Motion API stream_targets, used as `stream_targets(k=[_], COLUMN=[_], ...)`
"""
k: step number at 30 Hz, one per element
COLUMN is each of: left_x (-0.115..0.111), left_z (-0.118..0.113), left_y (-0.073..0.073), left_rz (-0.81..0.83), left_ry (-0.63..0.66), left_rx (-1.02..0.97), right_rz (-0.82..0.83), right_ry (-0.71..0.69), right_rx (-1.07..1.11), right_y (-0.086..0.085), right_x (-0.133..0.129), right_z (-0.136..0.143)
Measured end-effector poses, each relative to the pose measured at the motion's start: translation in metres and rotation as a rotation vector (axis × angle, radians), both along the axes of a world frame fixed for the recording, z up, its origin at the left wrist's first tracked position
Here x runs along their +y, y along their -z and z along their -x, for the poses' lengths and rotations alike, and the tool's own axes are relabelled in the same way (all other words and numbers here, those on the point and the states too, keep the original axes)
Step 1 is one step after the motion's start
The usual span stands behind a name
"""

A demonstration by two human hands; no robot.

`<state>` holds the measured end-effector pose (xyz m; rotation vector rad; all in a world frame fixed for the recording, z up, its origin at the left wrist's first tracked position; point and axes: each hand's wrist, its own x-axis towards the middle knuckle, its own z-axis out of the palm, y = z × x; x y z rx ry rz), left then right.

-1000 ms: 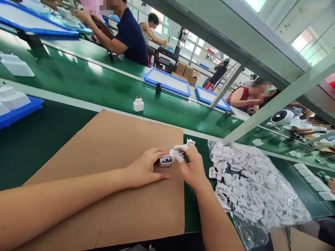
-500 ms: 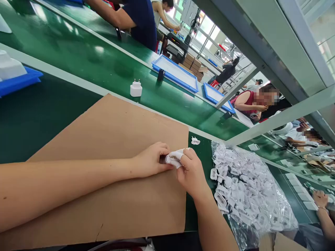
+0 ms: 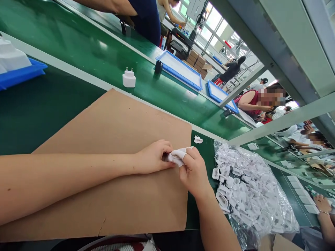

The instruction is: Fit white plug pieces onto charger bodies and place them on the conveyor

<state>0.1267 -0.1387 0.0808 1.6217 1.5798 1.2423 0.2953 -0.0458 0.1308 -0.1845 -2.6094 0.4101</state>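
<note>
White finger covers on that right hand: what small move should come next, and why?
Probably ease the right hand slightly back from the left hand. Its white finger covers are right up against the left fingertips and hide most of what lies between, so a small gap might let the person check it.

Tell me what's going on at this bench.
Someone is working over a sheet of cardboard. The left hand holds a small piece, mostly hidden by the fingers, while the right hand, with white finger covers, works against it. A loose pronged part lies just beyond the cardboard, near a clear bag of white plastic parts. A white plug stands prongs-up on the green surface ahead.
</note>
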Motion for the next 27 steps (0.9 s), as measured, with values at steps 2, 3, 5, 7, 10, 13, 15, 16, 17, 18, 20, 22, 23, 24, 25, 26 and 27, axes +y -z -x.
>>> stream_targets(k=[2,3,5,7,10,13,15,16,17,18,20,22,23,24,25,26,27], left_x=[-0.0001,-0.0001,-0.0001,0.0001,0.0001,-0.0003,-0.0007,-0.0009,-0.0011,-0.0012,-0.0012,-0.0009,-0.0006,-0.0004,-0.0002,-0.0001,0.0], left_z=[0.0,0.0,0.0,0.0003,0.0006,0.0004,0.0,-0.0002,-0.0003,-0.0003,-0.0001,0.0005,0.0008,0.0012,0.0015,0.0017,0.0018], left_y=[-0.0002,-0.0002,-0.0004,-0.0006,-0.0013,-0.0021,-0.0022,-0.0021,-0.002,-0.0018,-0.0017,-0.0022,-0.0026,-0.0032,-0.0037,-0.0043,-0.0047], left_rz=[-0.003,-0.005,-0.007,-0.004,0.0,0.001,0.006,0.012,0.018,0.024,0.031,0.039,0.048,0.061,0.074,0.084,0.09], left_ry=[0.001,0.0,-0.002,0.002,0.01,0.007,0.001,-0.001,-0.001,0.001,0.01,0.009,0.009,0.01,0.013,0.016,0.021], left_rx=[-0.003,-0.004,-0.002,0.002,0.013,0.02,0.014,0.011,0.008,0.006,0.004,-0.005,-0.009,-0.01,-0.009,-0.007,-0.005], right_rz=[0.008,0.017,0.029,0.026,0.001,0.038,0.095,0.113,0.12,0.12,0.104,0.079,0.063,0.045,0.026,0.006,-0.009], right_ry=[-0.005,0.003,0.029,0.041,0.03,0.013,0.004,0.003,0.005,0.01,0.036,0.083,0.111,0.137,0.158,0.174,0.184], right_rx=[-0.004,-0.004,-0.002,-0.013,-0.028,-0.011,0.006,0.014,0.024,0.031,0.039,0.031,0.019,0.007,-0.002,-0.01,-0.015], right_y=[0.0006,0.0007,0.0002,-0.0011,-0.0032,-0.0041,-0.0038,-0.0034,-0.0027,-0.0019,0.0,0.0019,0.0026,0.003,0.0031,0.0029,0.0024], right_x=[0.0001,0.0001,0.0,-0.0009,-0.0021,-0.0012,0.0004,0.0011,0.0016,0.0018,0.0013,-0.0005,-0.0018,-0.0032,-0.0047,-0.006,-0.007], right_z=[0.0007,0.0011,0.0021,0.0027,0.0023,0.0017,0.002,0.0024,0.0029,0.0034,0.0044,0.0049,0.005,0.0049,0.0047,0.0045,0.0043])
